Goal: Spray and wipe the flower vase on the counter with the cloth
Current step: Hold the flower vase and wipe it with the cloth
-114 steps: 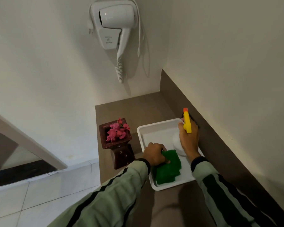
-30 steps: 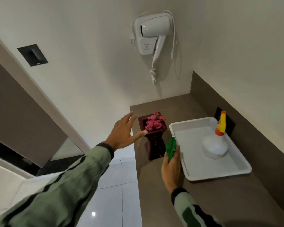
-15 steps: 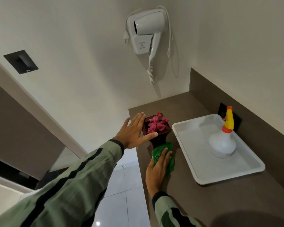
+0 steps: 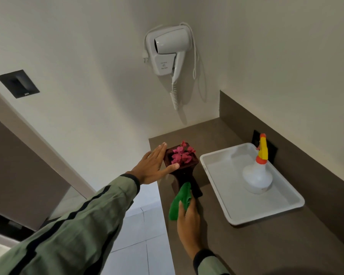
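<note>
dark brown wood, that is the flower vase [image 4: 184, 171], standing near the left edge of the brown surface [image 4: 246, 245] with pink flowers [image 4: 182, 154] filling its square mouth. i take the vase as my landmark. my left hand [image 4: 154, 167] lies flat against its upper left side, fingers [image 4: 157, 152] stretched out straight and close together along the rim, thumb laid across the front lip; they steady the vase and do not wrap around it. my right hand [image 4: 188, 219] is just in front of the vase, low down, with the green cloth [image 4: 180, 201] bunched under its fingers [image 4: 182, 208], which are curled over the cloth and press it against the vase's lower body and foot. right of the vase, just beside it but not touching, a white plastic tray [image 4: 226, 197] sits on the surface. inside the tray, toward its far end, stands the spray bottle [image 4: 257, 176], white and round-bodied, with an orange collar and a yellow trigger head; neither hand is on it. behind the bottle a small black plate is set into the dark splashback. above and behind the vase a white hair dryer [image 4: 168, 49] hangs in its wall holder, its coiled cord dangling. left of the vase, below the surface edge, pale floor tiles [image 4: 143, 231] show. both my sleeves are light green with dark stripes.
</note>
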`<action>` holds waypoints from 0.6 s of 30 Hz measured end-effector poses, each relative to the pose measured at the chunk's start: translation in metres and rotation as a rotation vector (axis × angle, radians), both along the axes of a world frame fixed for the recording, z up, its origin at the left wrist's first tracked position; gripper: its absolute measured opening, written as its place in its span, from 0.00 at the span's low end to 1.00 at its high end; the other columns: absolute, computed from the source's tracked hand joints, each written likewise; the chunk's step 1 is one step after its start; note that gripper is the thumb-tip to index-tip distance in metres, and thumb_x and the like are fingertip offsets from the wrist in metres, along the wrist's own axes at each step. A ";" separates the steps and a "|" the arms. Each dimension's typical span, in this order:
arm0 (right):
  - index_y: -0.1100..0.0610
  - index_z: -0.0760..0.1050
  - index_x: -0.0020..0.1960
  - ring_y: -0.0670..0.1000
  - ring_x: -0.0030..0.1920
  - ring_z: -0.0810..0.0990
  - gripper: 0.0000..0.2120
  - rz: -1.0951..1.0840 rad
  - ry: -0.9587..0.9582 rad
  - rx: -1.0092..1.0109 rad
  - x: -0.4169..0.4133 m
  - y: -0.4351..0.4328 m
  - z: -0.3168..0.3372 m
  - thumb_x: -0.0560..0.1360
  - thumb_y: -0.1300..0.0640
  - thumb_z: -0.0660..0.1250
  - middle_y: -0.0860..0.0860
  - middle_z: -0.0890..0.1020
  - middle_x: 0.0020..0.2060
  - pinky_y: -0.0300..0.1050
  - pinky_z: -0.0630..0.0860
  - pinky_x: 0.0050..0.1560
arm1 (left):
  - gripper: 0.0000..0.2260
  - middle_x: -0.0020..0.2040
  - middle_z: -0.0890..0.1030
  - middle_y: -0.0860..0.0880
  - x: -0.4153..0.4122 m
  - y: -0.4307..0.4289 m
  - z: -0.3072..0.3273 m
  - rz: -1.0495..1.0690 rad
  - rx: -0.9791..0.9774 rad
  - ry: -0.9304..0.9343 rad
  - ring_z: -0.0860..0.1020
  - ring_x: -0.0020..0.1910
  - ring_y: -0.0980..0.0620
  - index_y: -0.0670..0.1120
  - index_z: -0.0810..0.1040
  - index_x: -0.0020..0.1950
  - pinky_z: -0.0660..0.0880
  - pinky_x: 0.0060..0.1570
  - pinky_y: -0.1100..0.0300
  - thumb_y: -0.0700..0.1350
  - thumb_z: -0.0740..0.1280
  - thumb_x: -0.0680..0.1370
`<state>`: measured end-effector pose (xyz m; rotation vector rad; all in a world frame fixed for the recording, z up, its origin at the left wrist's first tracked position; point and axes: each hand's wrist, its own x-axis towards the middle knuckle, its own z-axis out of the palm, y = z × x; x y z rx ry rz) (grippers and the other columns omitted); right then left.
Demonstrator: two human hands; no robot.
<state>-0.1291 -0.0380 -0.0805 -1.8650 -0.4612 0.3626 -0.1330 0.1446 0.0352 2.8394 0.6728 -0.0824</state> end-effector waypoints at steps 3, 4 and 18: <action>0.63 0.62 0.74 0.58 0.57 0.80 0.24 -0.249 -0.028 0.133 0.015 0.000 0.020 0.79 0.60 0.62 0.62 0.79 0.62 0.41 0.72 0.51 | 0.45 0.82 0.45 0.48 -0.006 0.004 -0.002 0.003 0.008 0.006 0.46 0.80 0.52 0.47 0.40 0.80 0.45 0.79 0.47 0.75 0.45 0.73; 0.63 0.60 0.74 0.59 0.58 0.80 0.25 -0.292 0.002 0.195 0.021 0.005 0.028 0.79 0.60 0.61 0.62 0.78 0.63 0.41 0.71 0.52 | 0.45 0.82 0.45 0.48 -0.006 0.004 -0.002 -0.003 0.027 0.017 0.46 0.80 0.52 0.47 0.40 0.80 0.45 0.79 0.46 0.74 0.45 0.74; 0.60 0.51 0.77 0.61 0.72 0.67 0.30 -0.046 -0.019 0.092 -0.015 0.044 0.030 0.80 0.61 0.61 0.60 0.57 0.77 0.51 0.69 0.68 | 0.44 0.82 0.45 0.47 -0.001 0.003 0.001 -0.031 0.116 0.049 0.47 0.80 0.50 0.46 0.43 0.80 0.44 0.79 0.46 0.74 0.44 0.73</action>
